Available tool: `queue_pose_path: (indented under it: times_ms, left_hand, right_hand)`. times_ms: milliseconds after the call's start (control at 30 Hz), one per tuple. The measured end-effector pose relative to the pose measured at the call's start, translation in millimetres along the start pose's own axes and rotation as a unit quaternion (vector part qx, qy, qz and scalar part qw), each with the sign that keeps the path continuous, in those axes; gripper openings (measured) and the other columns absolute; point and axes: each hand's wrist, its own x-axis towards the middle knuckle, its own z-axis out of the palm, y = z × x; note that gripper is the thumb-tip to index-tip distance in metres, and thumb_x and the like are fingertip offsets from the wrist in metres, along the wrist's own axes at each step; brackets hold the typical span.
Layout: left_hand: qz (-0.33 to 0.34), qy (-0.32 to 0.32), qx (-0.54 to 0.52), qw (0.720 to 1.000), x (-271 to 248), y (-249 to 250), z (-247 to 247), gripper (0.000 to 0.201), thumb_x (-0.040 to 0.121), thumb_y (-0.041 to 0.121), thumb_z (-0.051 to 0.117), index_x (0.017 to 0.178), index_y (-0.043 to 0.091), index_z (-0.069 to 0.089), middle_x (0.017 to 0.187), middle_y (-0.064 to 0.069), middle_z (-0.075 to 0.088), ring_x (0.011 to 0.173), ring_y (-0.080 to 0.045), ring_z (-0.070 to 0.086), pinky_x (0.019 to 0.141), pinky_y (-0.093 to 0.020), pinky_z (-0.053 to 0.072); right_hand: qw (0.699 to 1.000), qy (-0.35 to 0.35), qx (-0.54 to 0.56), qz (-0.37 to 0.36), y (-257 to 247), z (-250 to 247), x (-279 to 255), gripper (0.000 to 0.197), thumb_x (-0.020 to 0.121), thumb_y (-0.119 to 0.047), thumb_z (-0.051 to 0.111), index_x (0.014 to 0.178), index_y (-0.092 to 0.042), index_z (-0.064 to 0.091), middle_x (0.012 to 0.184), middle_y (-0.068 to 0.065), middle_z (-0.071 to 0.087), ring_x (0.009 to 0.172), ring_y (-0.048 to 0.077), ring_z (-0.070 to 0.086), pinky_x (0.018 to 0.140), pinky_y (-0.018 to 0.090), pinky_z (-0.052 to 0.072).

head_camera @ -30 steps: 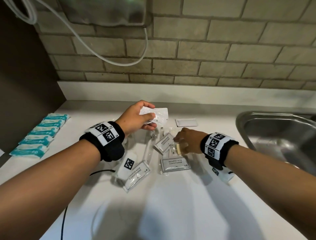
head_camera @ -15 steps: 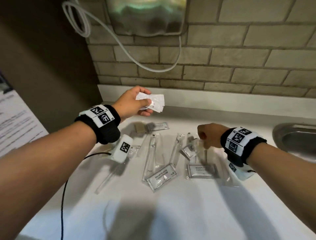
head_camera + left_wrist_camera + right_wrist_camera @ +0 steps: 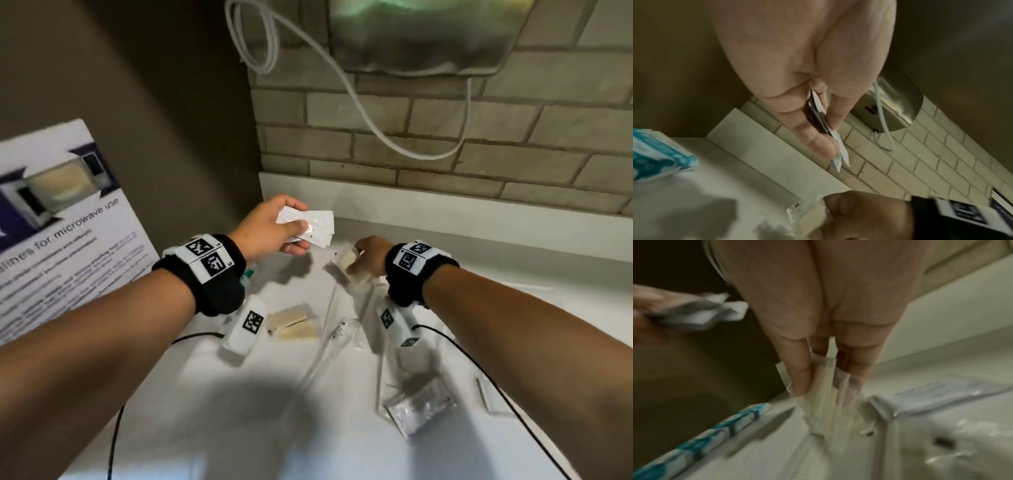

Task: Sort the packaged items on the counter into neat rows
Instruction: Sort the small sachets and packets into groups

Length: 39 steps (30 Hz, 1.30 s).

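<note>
My left hand (image 3: 274, 226) holds a small stack of flat white sachets (image 3: 313, 226) above the back of the white counter (image 3: 308, 428); thumb and fingers pinch the sachets (image 3: 826, 125) edge-on in the left wrist view. My right hand (image 3: 371, 255) pinches a cream-coloured item in a clear wrapper (image 3: 347, 260) just above the counter, thumb and fingers gripping the wrapped cream item (image 3: 826, 386). Two more cream wrapped pieces (image 3: 294, 322) lie below my left wrist. Long clear packets (image 3: 339, 335) and a shampoo sachet (image 3: 419, 404) lie on the counter.
A microwave-use notice (image 3: 61, 222) leans at the left wall. Teal-and-white packs (image 3: 655, 155) lie at the counter's left. A steel dispenser (image 3: 421, 37) with a white hose (image 3: 376, 126) hangs on the brick wall. Black cables (image 3: 479, 370) trail across the counter.
The view has swung left and down. My right hand lifted a cream wrapped item from the pile and carried it leftward toward the back. The left hand keeps holding its sachets.
</note>
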Motion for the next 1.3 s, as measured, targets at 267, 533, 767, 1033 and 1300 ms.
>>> queue_pose_path:
  times_ms: [267, 533, 767, 1033, 1300]
  left_hand:
    - [-0.009, -0.03, -0.011, 0.999, 23.7, -26.9, -30.9, 0.024, 0.095, -0.001, 0.053, 0.118, 0.008, 0.051, 0.099, -0.017, 0.062, 0.064, -0.02, 0.067, 0.062, -0.027, 0.061]
    - [-0.014, -0.066, -0.018, 0.998, 34.7, -44.4, -39.3, 0.025, 0.095, 0.001, 0.054, 0.119, 0.009, 0.051, 0.099, -0.016, 0.063, 0.066, -0.02, 0.068, 0.064, -0.028, 0.061]
    - [0.006, -0.052, -0.021, 0.998, 35.3, -40.6, -42.8, 0.023, 0.096, -0.001, 0.053, 0.116, 0.009, 0.05, 0.101, -0.019, 0.06, 0.065, -0.021, 0.066, 0.062, -0.028, 0.06]
    - [0.004, -0.023, -0.039, 0.999, 31.6, -42.2, -51.5, 0.022, 0.096, 0.0, 0.051, 0.116, 0.01, 0.048, 0.104, -0.018, 0.058, 0.065, -0.019, 0.066, 0.062, -0.027, 0.061]
    - [-0.01, -0.021, -0.029, 0.999, 22.7, -58.5, -54.1, 0.022, 0.096, 0.001, 0.051, 0.115, 0.012, 0.048, 0.102, -0.016, 0.058, 0.067, -0.021, 0.066, 0.063, -0.026, 0.061]
  right_hand:
    - [0.985, 0.029, -0.118, 0.121, 0.8, 36.2, 67.2, 0.069, 0.063, -0.048, 0.076, 0.121, -0.016, 0.054, 0.114, 0.008, 0.062, 0.109, 0.032, 0.062, 0.094, 0.041, 0.052]
    - [0.991, 0.022, -0.041, 0.127, -15.2, 25.7, 42.1, 0.067, 0.066, -0.015, 0.084, 0.127, -0.01, 0.057, 0.122, 0.008, 0.06, 0.115, 0.027, 0.059, 0.092, 0.03, 0.049]
    - [0.998, 0.059, -0.035, 0.016, -38.6, 16.6, 18.3, 0.054, 0.068, -0.009, 0.082, 0.118, -0.012, 0.062, 0.106, 0.003, 0.064, 0.097, 0.024, 0.06, 0.074, 0.025, 0.044]
    - [0.98, -0.177, -0.046, -0.081, -84.8, 51.7, -13.1, 0.052, 0.066, -0.004, 0.083, 0.113, -0.013, 0.06, 0.085, -0.001, 0.063, 0.078, 0.018, 0.059, 0.067, 0.024, 0.048]
    - [0.95, -0.157, -0.246, -0.115, -101.0, 65.3, -26.6, 0.049, 0.08, -0.023, 0.076, 0.123, -0.01, 0.057, 0.112, 0.006, 0.049, 0.123, 0.028, 0.051, 0.094, 0.031, 0.042]
